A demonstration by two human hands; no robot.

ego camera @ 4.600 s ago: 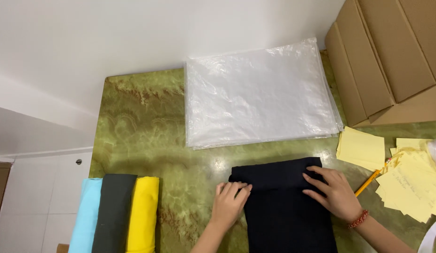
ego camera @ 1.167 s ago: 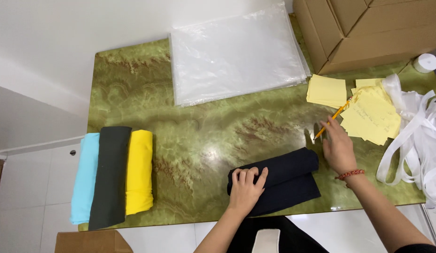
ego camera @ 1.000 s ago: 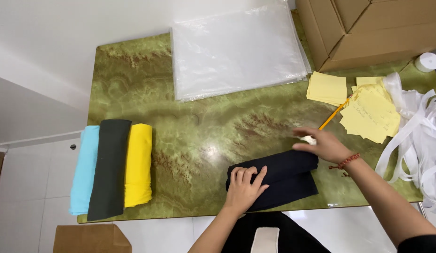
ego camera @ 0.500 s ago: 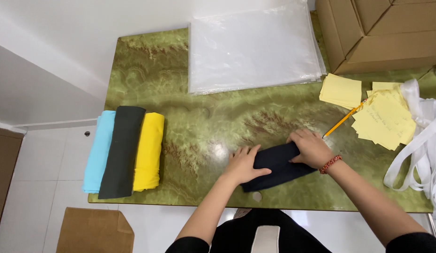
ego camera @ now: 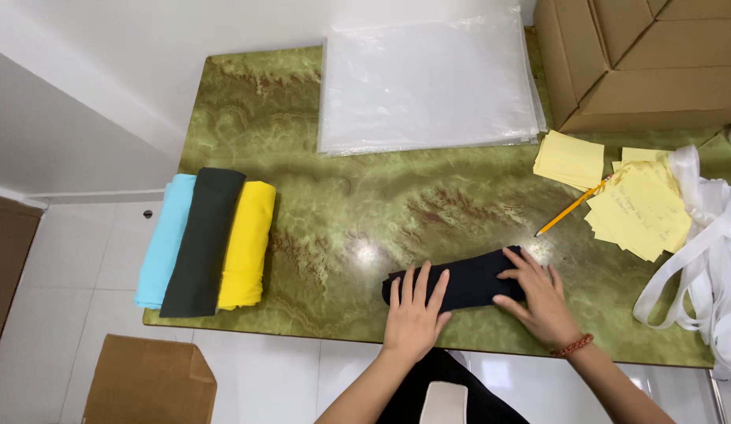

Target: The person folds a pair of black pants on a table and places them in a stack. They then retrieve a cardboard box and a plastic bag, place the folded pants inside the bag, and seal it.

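The left hand [ego camera: 415, 312] and right hand [ego camera: 538, 294] are pressing flat, fingers released, on a rolled dark cloth [ego camera: 467, 284] lying at the worktop's [ego camera: 342, 220] six o'clock edge, its long axis running from nine to three o'clock.

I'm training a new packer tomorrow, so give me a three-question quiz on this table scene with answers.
1. True or false: both hands rest flat on the rolled black garment.
2. Which colour lies in the middle of the three rolled garments at the table's left end? A) light blue B) dark grey C) yellow
3. Fill in: the pencil lies beside the yellow ____.

Key:
1. True: the left hand and right hand both press on it, fingers spread.
2. B: the dark grey roll lies between the light blue roll and the yellow roll.
3. paper slips.
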